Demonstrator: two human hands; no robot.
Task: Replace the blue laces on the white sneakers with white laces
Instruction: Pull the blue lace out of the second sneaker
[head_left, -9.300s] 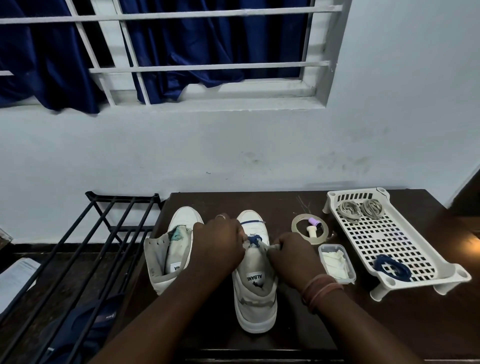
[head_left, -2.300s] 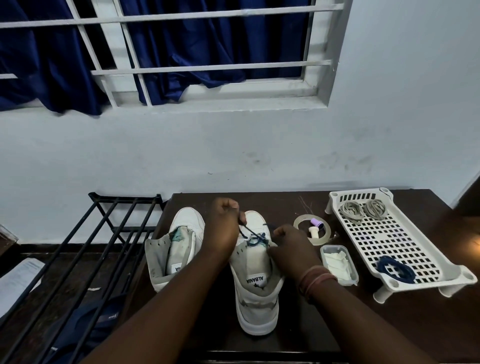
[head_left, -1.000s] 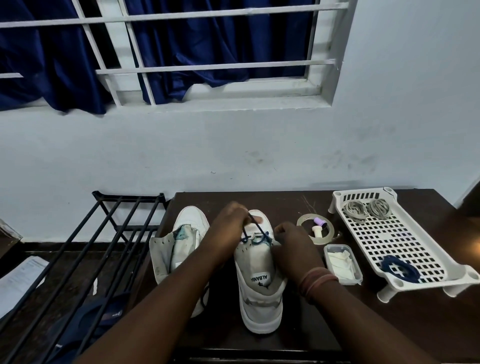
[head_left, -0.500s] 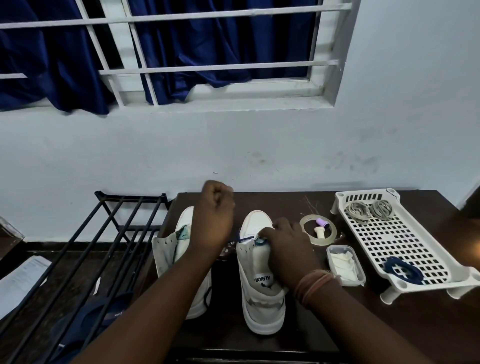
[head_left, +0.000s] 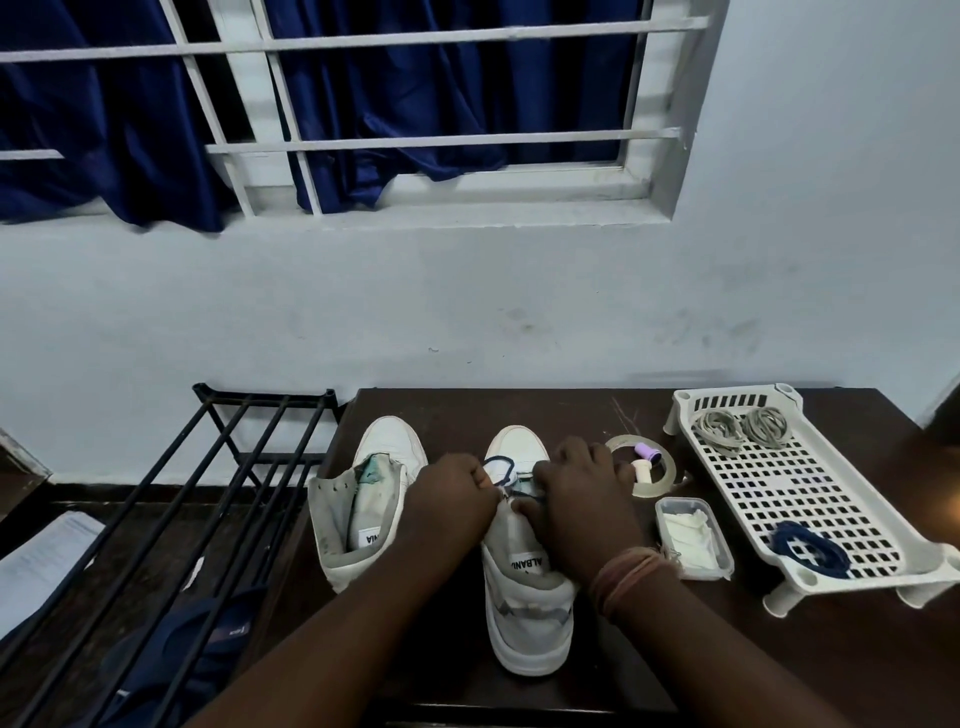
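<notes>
Two sneakers stand on the bench (head_left: 675, 649), left of the tray (head_left: 810, 499), toes toward the wall. On the right sneaker (head_left: 524, 587), both hands, left hand (head_left: 451, 496) and right hand (head_left: 576, 493), pinch its blue lace (head_left: 497, 460). The left sneaker (head_left: 363, 499) is unlaced. In the tray lie two white lace coils (head_left: 743, 425) and one blue coil (head_left: 808, 552).

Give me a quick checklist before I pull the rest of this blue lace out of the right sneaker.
1. Blue lace within reach, looped at the lower eyelets: ok.
2. Left hand at the lace: ok.
3. Right hand steadying the right white sneaker: ok.
4. Lace free of all eyelets: cannot tell, hands cover them.
5. Pale coiled laces ready in the white perforated plastic tray: ok.
6. Left white sneaker unlaced: ok.
</notes>
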